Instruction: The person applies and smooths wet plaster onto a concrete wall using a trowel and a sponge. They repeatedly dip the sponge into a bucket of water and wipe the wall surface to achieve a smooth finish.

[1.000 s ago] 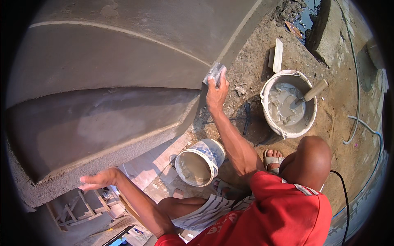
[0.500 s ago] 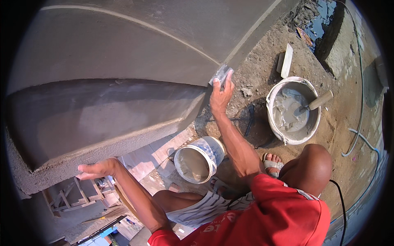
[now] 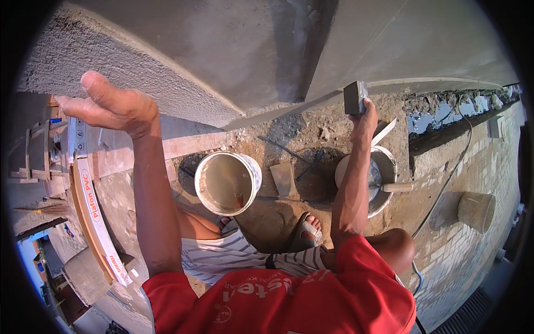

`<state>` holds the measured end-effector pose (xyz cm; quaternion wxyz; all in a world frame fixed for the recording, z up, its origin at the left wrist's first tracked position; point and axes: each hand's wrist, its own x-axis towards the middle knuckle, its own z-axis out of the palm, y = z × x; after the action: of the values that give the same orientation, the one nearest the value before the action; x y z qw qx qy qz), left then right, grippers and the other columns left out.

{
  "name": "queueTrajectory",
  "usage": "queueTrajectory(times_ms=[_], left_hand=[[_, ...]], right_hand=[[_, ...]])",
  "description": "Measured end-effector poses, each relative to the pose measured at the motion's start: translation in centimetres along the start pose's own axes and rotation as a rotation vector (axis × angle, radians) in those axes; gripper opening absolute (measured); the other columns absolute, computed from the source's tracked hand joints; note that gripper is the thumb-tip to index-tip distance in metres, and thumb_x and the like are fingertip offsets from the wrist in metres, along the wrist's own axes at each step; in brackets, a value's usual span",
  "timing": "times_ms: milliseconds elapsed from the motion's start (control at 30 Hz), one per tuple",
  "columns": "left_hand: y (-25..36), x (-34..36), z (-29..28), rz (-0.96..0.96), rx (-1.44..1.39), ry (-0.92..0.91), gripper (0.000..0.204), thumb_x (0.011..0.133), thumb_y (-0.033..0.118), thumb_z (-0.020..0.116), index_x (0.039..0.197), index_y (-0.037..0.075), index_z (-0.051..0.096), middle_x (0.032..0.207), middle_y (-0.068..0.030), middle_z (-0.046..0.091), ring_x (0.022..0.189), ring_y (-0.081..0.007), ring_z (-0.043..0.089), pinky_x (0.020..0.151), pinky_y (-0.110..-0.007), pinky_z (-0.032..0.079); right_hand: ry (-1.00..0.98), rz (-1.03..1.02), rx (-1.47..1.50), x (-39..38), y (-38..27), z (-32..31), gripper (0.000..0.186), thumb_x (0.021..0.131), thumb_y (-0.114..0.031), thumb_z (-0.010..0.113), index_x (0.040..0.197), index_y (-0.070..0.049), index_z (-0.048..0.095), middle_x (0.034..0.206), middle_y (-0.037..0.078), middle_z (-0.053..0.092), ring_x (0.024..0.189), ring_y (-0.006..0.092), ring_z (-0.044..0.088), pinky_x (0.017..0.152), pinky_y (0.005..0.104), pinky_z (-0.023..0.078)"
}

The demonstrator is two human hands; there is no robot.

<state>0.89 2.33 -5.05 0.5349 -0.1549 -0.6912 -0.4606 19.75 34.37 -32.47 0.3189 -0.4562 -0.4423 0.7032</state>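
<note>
My right hand (image 3: 364,118) grips a small grey rectangular block (image 3: 354,98) beside the lower edge of the smooth grey plastered wall (image 3: 400,53). Whether the block touches the wall I cannot tell. My left hand (image 3: 114,108), fingers stretched out and thumb apart, is raised by the rough cement face (image 3: 119,67) of the ledge and holds nothing. Contact with that face is unclear. Partly behind my right forearm stands a bucket of wet cement (image 3: 390,167), a wooden-handled trowel (image 3: 397,187) leaning in it. To its left is a bucket of murky water (image 3: 257,179).
A pale flat board (image 3: 385,132) lies beyond the cement bucket. Dark water fills a ditch (image 3: 439,114) at far right, and a hose (image 3: 445,189) crosses the ground. Another bucket (image 3: 476,211) lies right. Long packaging (image 3: 94,206) and wooden frames (image 3: 44,150) are at left.
The view has turned and shifted. My left hand has come up from beneath the ledge's edge. My right hand still holds the block, which has shifted from the wall's corner and turned.
</note>
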Motion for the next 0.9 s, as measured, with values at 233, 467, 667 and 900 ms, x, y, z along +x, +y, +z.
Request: queueTrajectory(times_ms=[233,467,667,900], left_hand=[[0.4,0.4,0.4,0.049,-0.188,-0.021,0.094,0.087,0.053,0.051,0.142,-0.014,0.014,0.146,-0.0362,0.014,0.140,-0.0409,0.017,0.115,-0.048,0.018],[0.4,0.4,0.6,0.027,-0.235,-0.006,0.092,0.086,0.050,0.051,0.142,-0.013,0.015,0.146,-0.0345,0.017,0.139,-0.0394,0.019,0.115,-0.047,0.018],[0.2,0.7,0.6,0.128,-0.263,0.012,0.087,0.087,0.045,0.055,0.140,-0.014,0.020,0.144,-0.0318,0.023,0.136,-0.0358,0.023,0.114,-0.046,0.019],[-0.3,0.8,-0.2,0.141,-0.128,-0.012,0.084,0.088,0.044,0.055,0.137,-0.017,0.024,0.139,-0.0326,0.027,0.134,-0.0352,0.027,0.113,-0.044,0.020]], right_hand=[[-0.121,-0.043,-0.136,-0.1,0.7,1.4,0.047,0.086,-0.035,0.055,0.122,-0.005,0.062,0.093,0.004,0.064,0.078,0.0130,0.060,0.058,0.0271,0.046],[-0.141,-0.054,-0.147,-1.3,0.9,2.1,0.045,0.085,-0.031,0.057,0.121,-0.004,0.063,0.086,0.003,0.063,0.072,0.0114,0.056,0.055,0.0267,0.042],[-0.136,-0.105,-0.101,-3.3,-2.8,3.3,0.043,0.084,-0.028,0.059,0.118,-0.002,0.063,0.081,0.002,0.061,0.063,0.0101,0.052,0.052,0.0253,0.039],[-0.181,-0.218,-0.025,-6.1,-11.7,5.1,0.047,0.084,-0.028,0.059,0.122,-0.001,0.062,0.089,0.004,0.063,0.073,0.0107,0.054,0.058,0.0264,0.039]])
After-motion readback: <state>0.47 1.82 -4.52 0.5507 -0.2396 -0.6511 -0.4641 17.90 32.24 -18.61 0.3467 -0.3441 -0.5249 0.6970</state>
